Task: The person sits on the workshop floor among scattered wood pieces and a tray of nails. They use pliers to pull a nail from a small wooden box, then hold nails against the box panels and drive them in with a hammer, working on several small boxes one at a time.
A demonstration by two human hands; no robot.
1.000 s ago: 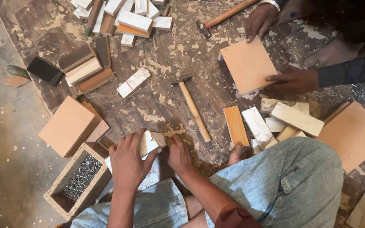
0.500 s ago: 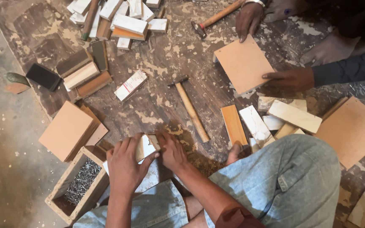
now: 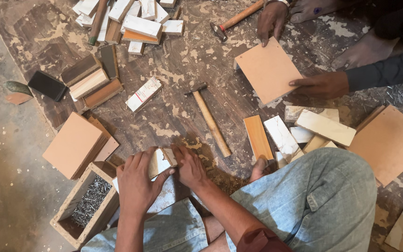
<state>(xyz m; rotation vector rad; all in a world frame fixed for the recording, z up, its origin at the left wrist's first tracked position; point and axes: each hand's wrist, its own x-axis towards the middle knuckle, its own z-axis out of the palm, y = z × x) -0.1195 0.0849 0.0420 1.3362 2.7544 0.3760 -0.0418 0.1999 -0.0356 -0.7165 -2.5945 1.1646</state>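
Both hands [image 3: 164,179] press a pale, white-faced wood piece [image 3: 158,162].

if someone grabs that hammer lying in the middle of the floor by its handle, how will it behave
The hammer would probably feel head-heavy: its dark metal head sits at the far end of a long, pale wooden handle. It looks stiff, so it should not flex. Pushed, it would likely slide or pivot rather than roll, since the crosswise head lies flat on the rough, paint-flecked floor.

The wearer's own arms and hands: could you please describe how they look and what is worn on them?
Both the left hand and the right hand are bare, with no gloves, rings or watch visible. The forearms are bare as well. A dark red sleeve covers the right upper arm. The left arm shows no sleeve within the frame.
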